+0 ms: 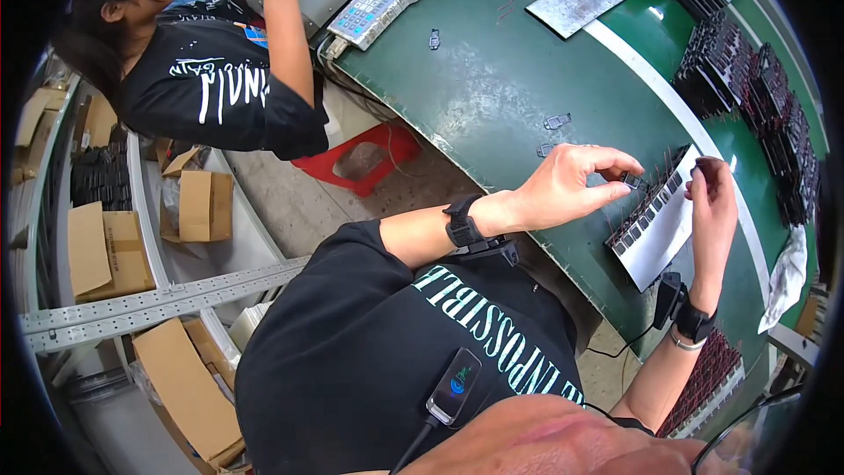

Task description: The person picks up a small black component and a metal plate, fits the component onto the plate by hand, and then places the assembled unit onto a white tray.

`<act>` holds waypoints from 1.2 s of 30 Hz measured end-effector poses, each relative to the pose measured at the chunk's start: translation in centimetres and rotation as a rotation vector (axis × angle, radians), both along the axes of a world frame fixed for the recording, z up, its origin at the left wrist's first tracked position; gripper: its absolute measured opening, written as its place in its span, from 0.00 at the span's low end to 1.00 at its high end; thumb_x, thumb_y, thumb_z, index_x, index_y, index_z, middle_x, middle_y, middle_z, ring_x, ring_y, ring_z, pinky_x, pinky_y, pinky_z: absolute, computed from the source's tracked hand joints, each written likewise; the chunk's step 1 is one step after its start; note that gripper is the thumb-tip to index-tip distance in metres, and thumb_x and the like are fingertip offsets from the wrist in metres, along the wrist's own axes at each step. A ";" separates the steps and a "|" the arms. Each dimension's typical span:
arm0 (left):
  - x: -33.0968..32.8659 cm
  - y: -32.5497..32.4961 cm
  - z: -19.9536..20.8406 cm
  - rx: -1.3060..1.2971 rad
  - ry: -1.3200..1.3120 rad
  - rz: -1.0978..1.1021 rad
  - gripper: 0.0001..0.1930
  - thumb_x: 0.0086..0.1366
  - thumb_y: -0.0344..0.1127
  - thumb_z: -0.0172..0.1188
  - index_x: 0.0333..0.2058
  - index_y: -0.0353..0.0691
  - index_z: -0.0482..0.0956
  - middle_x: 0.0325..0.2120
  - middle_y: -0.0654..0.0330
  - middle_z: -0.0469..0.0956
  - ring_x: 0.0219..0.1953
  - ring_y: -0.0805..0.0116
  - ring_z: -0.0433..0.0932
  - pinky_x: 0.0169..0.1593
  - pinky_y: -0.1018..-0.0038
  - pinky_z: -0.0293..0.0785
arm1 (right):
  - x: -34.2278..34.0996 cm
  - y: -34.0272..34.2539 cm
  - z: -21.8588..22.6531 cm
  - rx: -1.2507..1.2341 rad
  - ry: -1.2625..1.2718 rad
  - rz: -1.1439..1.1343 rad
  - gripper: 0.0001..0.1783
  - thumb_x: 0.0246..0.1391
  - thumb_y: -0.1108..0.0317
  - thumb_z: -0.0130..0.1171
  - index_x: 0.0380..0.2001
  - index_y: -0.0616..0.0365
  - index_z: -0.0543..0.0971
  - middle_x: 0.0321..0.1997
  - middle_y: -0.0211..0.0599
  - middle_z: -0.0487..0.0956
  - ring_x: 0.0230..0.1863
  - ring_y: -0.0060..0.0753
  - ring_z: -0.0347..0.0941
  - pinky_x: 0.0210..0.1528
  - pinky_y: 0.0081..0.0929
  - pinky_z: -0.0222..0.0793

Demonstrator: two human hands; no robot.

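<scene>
My left hand (576, 183) pinches a small black rectangular part (632, 181) between thumb and forefinger, above the near edge of a white board (661, 248). Along that board runs a row of small dark parts (646, 213) with thin reddish wires. Over the board's far right side is my right hand (714, 202), fingertips drawn together; whatever they may hold is too small to make out. Two similar small parts (556, 121) lie on the green table (492, 79), left of the board and close to my left hand.
A co-worker (220, 79) sits at the left near a grey keypad device (384, 4). Stacks of wired black parts (716, 66) line the table's far right. A metal plate (578, 4) lies at the back. Cardboard boxes (110, 251) fill shelves at left; a red stool (360, 161) stands below.
</scene>
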State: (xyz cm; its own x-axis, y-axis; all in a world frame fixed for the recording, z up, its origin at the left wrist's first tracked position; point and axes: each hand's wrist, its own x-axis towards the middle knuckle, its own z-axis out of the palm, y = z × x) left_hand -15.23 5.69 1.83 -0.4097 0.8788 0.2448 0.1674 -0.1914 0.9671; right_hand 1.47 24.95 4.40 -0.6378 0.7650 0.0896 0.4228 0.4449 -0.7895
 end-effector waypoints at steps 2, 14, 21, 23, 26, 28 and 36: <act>0.2 -0.1 0.1 -0.003 -0.013 0.004 0.14 0.63 0.28 0.65 0.48 0.37 0.83 0.40 0.60 0.85 0.40 0.75 0.82 0.48 0.75 0.78 | 0.6 -1.0 1.1 -0.051 0.069 0.017 0.11 0.66 0.71 0.54 0.48 0.66 0.78 0.41 0.34 0.80 0.36 0.21 0.74 0.43 0.21 0.72; 0.5 1.5 0.3 -0.002 0.102 -0.112 0.15 0.63 0.25 0.65 0.49 0.34 0.82 0.42 0.60 0.84 0.42 0.75 0.81 0.49 0.77 0.78 | 2.2 -8.0 1.5 -0.350 0.444 -0.065 0.10 0.62 0.72 0.61 0.44 0.65 0.80 0.42 0.32 0.81 0.41 0.20 0.76 0.44 0.19 0.72; 3.0 2.6 0.0 0.012 0.099 -0.143 0.15 0.61 0.25 0.67 0.47 0.35 0.82 0.40 0.56 0.86 0.41 0.71 0.85 0.47 0.76 0.80 | 3.9 -9.4 0.2 -0.361 0.489 -0.107 0.08 0.60 0.75 0.63 0.43 0.64 0.81 0.40 0.28 0.81 0.39 0.15 0.75 0.42 0.14 0.70; 3.2 2.2 0.2 -0.008 0.113 -0.140 0.15 0.61 0.25 0.67 0.47 0.34 0.82 0.39 0.56 0.86 0.41 0.70 0.85 0.46 0.76 0.81 | 3.8 -9.7 -0.1 -0.349 0.486 -0.092 0.08 0.59 0.76 0.63 0.42 0.63 0.81 0.39 0.27 0.81 0.38 0.14 0.75 0.42 0.14 0.70; 3.4 1.9 0.1 -0.021 0.113 -0.140 0.15 0.61 0.25 0.67 0.47 0.34 0.82 0.39 0.57 0.86 0.42 0.70 0.85 0.46 0.76 0.81 | 3.7 -10.3 -0.1 -0.372 0.450 -0.093 0.07 0.60 0.75 0.63 0.41 0.63 0.81 0.39 0.27 0.81 0.40 0.14 0.75 0.44 0.14 0.71; 3.5 1.8 -0.1 -0.027 0.095 -0.146 0.14 0.61 0.25 0.67 0.47 0.34 0.83 0.39 0.57 0.86 0.42 0.71 0.85 0.47 0.76 0.81 | 3.7 -10.4 -0.1 -0.371 0.439 -0.088 0.06 0.60 0.75 0.63 0.41 0.63 0.81 0.39 0.27 0.81 0.40 0.14 0.75 0.44 0.15 0.71; 3.0 1.7 0.6 -0.083 0.045 -0.224 0.14 0.62 0.26 0.66 0.46 0.33 0.82 0.38 0.57 0.86 0.41 0.72 0.85 0.47 0.76 0.81 | 4.2 -8.8 -0.5 -0.354 0.401 0.017 0.06 0.60 0.75 0.63 0.40 0.63 0.80 0.39 0.26 0.79 0.41 0.16 0.76 0.45 0.16 0.73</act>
